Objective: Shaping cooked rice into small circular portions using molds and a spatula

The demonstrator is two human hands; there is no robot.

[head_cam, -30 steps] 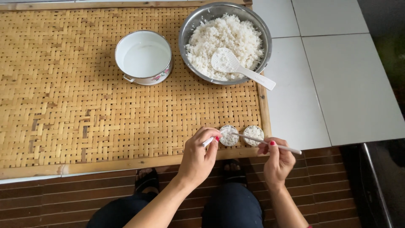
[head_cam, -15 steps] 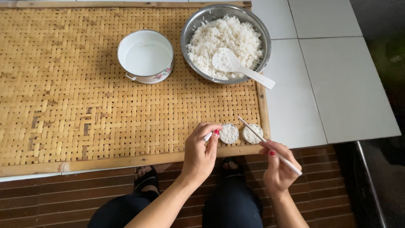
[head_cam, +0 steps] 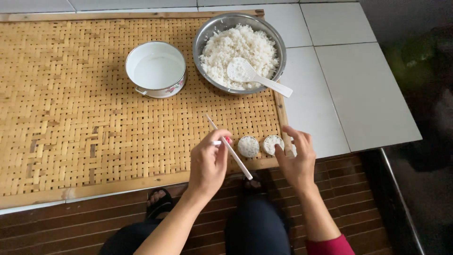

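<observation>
My left hand [head_cam: 209, 163] is closed on a thin white stick [head_cam: 236, 156] that slants from the tray down toward my knees. Two small round discs of pressed rice lie side by side at the near right corner of the woven bamboo tray [head_cam: 71, 118]: the left disc [head_cam: 248, 146] and the right disc [head_cam: 272, 143]. The left disc sits just to the right of my left hand. My right hand [head_cam: 298, 158] holds nothing and hovers with its fingers apart, its index fingertip at the edge of the right disc.
At the tray's far right, a metal bowl [head_cam: 282, 47] holds cooked rice and a white rice paddle [head_cam: 257, 79]. A white enamel pot [head_cam: 155, 89] of water stands to its left. White tiles [head_cam: 358, 89] lie to the right, and wooden slats [head_cam: 56, 226] are under my legs.
The stick has passed from my right hand to my left. My right hand has opened and moved onto the right rice disc. The camera has moved closer.
</observation>
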